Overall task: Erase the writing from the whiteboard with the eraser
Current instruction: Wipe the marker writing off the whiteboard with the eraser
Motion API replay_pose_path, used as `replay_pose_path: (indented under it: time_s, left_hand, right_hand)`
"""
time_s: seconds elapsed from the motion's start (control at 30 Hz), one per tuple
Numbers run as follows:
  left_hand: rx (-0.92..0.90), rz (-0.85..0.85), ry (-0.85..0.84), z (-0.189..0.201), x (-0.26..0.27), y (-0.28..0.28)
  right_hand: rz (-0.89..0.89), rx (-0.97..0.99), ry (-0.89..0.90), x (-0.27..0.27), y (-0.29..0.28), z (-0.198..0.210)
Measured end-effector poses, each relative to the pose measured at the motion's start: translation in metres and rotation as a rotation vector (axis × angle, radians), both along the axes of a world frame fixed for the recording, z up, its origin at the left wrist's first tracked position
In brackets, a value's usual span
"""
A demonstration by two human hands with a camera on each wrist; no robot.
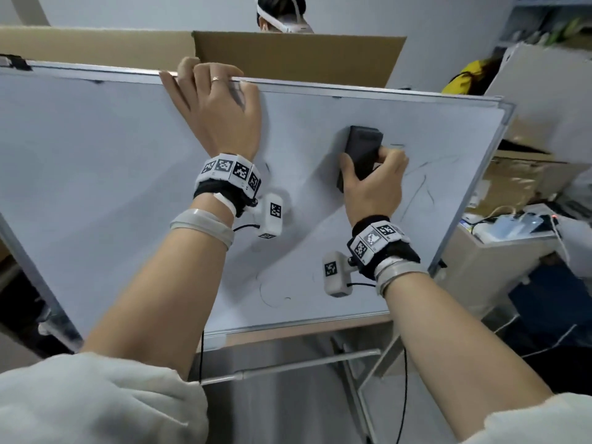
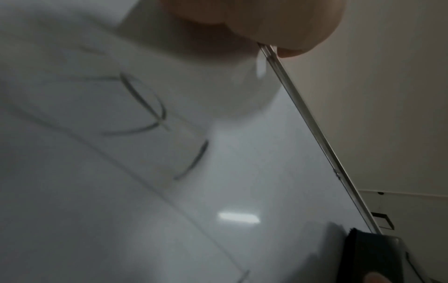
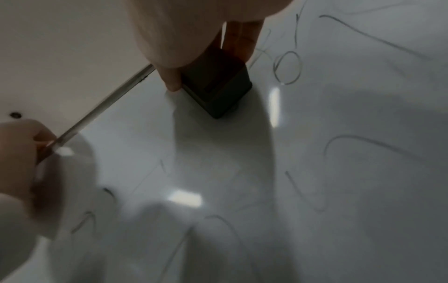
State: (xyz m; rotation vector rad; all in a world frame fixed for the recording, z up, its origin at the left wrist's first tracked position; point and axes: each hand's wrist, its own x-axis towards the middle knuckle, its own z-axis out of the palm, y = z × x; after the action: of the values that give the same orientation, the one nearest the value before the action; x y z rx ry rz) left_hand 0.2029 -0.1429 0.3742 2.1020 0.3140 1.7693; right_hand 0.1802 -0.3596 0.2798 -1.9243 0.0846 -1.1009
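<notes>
A large whiteboard leans tilted in front of me, with faint black pen strokes on its right part and low in the middle. My right hand grips a black eraser and presses it flat on the board, right of centre. In the right wrist view the eraser sits between thumb and fingers, with strokes beside it. My left hand holds the board's top frame, fingers curled over the edge. The left wrist view shows the same hand on the frame and the eraser at bottom right.
Brown cardboard sheets stand behind the board, and a person's head shows above them. At right is a desk with cables and devices, plus boxes. The board's metal stand is below.
</notes>
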Motion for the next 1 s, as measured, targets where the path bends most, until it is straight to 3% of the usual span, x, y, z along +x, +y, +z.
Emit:
replay_pose_path:
  time_s: [0.33,0.5,0.73,0.9,1.0]
  left_hand:
    - [0.03,-0.003,0.021,-0.002,-0.006,0.008]
    - [-0.019,0.039,0.009,0.004,0.0,-0.019]
    - [0.128,-0.106,0.107,0.001,0.02,-0.114]
    - [0.066,-0.111,0.089,0.002,0.025,-0.118]
    - [0.027,-0.193,0.099,0.006,0.016,-0.115]
  right_hand:
    - [0.164,-0.244,-0.072,-0.002,0.059,0.029]
    - [0.154,-0.226,-0.084,0.007,0.03,0.022]
    - [0.094,-0.058,-0.053,0.027,-0.048,0.013]
    - [0.02,0.06,-0.041,0.037,-0.087,0.006]
    - [0.095,-0.044,-0.072,0.035,-0.067,0.021]
